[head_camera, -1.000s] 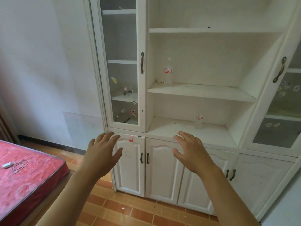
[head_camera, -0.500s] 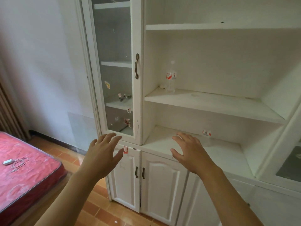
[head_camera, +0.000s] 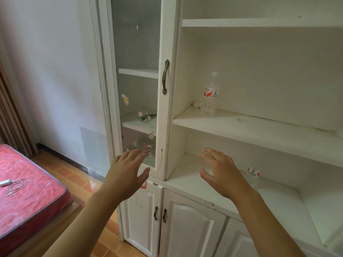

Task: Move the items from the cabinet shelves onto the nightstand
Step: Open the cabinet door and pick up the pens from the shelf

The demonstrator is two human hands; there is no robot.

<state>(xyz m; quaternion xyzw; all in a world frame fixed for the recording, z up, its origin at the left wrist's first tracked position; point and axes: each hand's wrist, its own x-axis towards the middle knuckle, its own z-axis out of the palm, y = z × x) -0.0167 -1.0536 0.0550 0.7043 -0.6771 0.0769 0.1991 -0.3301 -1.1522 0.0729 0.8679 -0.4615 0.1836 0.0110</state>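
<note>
Clear plastic, with a white cap and a red and white label, the bottle (head_camera: 210, 93) stands upright on the middle shelf (head_camera: 259, 127) of the cabinet (head_camera: 172, 89), near the left wall of the open part. The writing on its label is too small to read. A second bottle (head_camera: 254, 176) stands on the lower shelf (head_camera: 185, 180), further to the right; its label is also red and white and not readable.

The right hand (head_camera: 220, 172) hovers over the lower shelf, palm down, fingers spread and only a little bent. It holds nothing and touches nothing, and it is a short way left of the second bottle. The left hand (head_camera: 127, 173) is raised in front of the glass door (head_camera: 137, 52), fingers straight and apart, thumb out to the side, also with nothing in it. I cannot tell if its fingertips touch the glass.

Several small stickers (head_camera: 125, 99) are on the glass door, and a bronze handle (head_camera: 165, 76) is on its frame. A red tag (head_camera: 143, 184) is on the lower door, partly hidden by the left hand. At the left lies a red mattress (head_camera: 27, 186) with a white charger (head_camera: 5, 182) and its cable on it.
</note>
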